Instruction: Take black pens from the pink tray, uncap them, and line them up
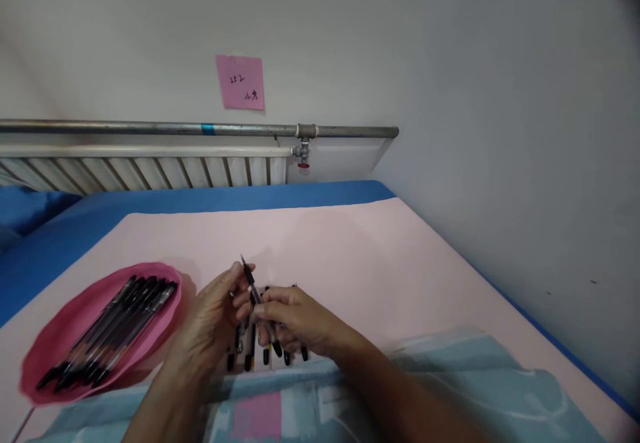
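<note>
My right hand (295, 316) is closed around the barrel of a black-and-clear pen (256, 292), which is tilted with its bare writing tip pointing up and away. Around the pen's dark grip, near the tip, the thumb and fingers of my left hand (215, 309) are curled. Whether a small part is tucked in the left palm is hidden. Below both hands several black-ended pens (249, 360) lie side by side on the pale pink surface, partly covered by my fingers. To the left, a pink oval tray (40, 356) holds a pile of similar pens (120, 326).
The pale pink tabletop (340, 249) has a blue border (240, 198). Light blue patterned cloth (470, 376) lies along the near edge. A wall (525, 163) stands at the right. At the back are a radiator (175, 171), a metal pipe (150, 127) and a pink note (240, 83).
</note>
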`<state>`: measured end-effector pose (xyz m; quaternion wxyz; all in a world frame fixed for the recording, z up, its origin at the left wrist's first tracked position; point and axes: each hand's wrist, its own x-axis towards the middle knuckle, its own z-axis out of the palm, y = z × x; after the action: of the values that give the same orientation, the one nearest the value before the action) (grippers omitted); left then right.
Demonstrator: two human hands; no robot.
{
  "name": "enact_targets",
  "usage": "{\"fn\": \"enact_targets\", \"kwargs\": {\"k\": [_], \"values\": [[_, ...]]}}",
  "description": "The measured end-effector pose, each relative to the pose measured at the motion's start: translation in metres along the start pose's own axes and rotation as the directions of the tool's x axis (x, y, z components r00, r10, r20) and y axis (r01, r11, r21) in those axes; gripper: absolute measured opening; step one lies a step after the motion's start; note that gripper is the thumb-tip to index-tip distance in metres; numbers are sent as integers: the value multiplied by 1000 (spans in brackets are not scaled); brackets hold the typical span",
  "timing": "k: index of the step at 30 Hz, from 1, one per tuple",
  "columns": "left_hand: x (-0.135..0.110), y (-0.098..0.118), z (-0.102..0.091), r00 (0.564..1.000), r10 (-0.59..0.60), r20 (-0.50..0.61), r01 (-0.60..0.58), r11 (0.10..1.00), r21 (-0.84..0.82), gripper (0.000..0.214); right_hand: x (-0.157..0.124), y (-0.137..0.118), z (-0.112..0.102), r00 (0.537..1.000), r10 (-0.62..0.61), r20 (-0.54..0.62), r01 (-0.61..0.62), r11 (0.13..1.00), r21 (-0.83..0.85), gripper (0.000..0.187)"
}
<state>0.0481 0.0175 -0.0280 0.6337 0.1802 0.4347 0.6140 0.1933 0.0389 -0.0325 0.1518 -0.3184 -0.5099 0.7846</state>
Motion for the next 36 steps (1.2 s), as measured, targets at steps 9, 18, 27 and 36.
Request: {"fn": "enact_targets", "kwargs": {"k": [9, 18, 27, 36], "values": [[-3, -7, -4, 1000, -21, 20, 16, 970, 241, 25, 4, 4, -2, 995, -18, -94, 13, 999, -53, 14], [-12, -8, 0, 968, -230, 100, 179, 912, 370, 26, 7, -1, -15, 945, -147, -293, 200, 966, 162, 21], [-15, -9, -1, 923, -340, 181, 201, 825, 529, 28, 7, -3, -21, 906, -166, -389, 288, 916, 280, 19], [-18, -5, -1, 901, -382, 203, 221, 810, 543, 28, 6, -10, -68, 611, -220, -760, 610, 743, 275, 19]]}}
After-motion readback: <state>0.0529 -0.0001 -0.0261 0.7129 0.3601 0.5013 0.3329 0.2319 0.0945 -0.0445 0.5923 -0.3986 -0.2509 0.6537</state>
